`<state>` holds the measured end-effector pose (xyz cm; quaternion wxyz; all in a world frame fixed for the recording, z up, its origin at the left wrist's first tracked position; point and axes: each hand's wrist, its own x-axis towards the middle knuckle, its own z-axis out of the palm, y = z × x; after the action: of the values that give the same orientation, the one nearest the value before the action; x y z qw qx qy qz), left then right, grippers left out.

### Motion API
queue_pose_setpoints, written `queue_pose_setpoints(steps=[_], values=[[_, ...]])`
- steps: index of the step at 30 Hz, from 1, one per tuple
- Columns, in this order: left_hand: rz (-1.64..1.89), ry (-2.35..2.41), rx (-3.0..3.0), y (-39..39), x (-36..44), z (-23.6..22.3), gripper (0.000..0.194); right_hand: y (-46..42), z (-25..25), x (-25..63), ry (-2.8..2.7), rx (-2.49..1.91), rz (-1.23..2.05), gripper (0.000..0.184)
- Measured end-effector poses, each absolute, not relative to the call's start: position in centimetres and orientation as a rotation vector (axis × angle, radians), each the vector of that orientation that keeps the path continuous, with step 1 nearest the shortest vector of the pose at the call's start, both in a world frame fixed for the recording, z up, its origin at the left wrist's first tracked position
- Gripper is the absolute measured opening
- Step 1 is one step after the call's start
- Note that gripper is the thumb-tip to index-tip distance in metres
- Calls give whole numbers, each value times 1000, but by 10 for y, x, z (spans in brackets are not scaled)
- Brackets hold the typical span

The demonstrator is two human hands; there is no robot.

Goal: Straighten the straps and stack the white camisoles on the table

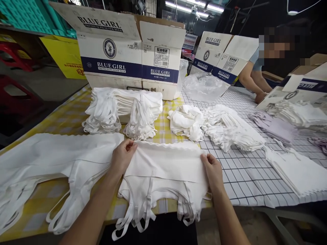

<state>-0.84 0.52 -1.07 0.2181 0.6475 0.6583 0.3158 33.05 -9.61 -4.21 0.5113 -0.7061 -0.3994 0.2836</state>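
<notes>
A white strapped camisole top (166, 163) lies spread in front of me, its wavy hem away from me and its straps hanging over the near table edge. My left hand (124, 153) pinches its far left corner. At the far right corner, my right hand (212, 167) grips the cloth between thumb and fingers. More straps show under the top, so other pieces seem to lie beneath it. On the left rests a stack of similar white tops (58, 153), close to my left forearm. Beyond my hands sits a neat pile of folded white tops (125, 105) with bunched straps.
Behind the pile stands an open beer carton (112, 54); another carton (214, 54) and a clear plastic bag (203, 85) are farther right. White garments (230, 126) and lilac ones (273, 126) cover parts of the checked tablecloth (240, 180). A co-worker (252, 71) leans over the far right side.
</notes>
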Motion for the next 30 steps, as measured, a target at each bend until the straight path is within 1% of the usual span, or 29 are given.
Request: queue_pose_setpoints(steps=[4,11,18,20,25,28,30], values=[[917,1802,1698,9,-8,-15,28,-91,-39,334,-960,-1726,709,34],[959,1803,1621,11,0,-17,31,-87,-34,334,-1038,-1816,695,38],[797,1772,1615,16,6,-13,40,-86,-34,333,-1084,-1866,627,40],[737,1793,1624,19,7,-10,38,-84,-34,333,-1107,-1890,632,39],[652,1743,1667,21,10,1,23,-82,-33,332,-1107,-1906,670,34],[692,1672,1680,13,8,9,22,-90,-25,334,-1051,-1750,814,33],[725,1618,1689,7,5,18,26,-96,-13,336,-1027,-1616,944,32]])
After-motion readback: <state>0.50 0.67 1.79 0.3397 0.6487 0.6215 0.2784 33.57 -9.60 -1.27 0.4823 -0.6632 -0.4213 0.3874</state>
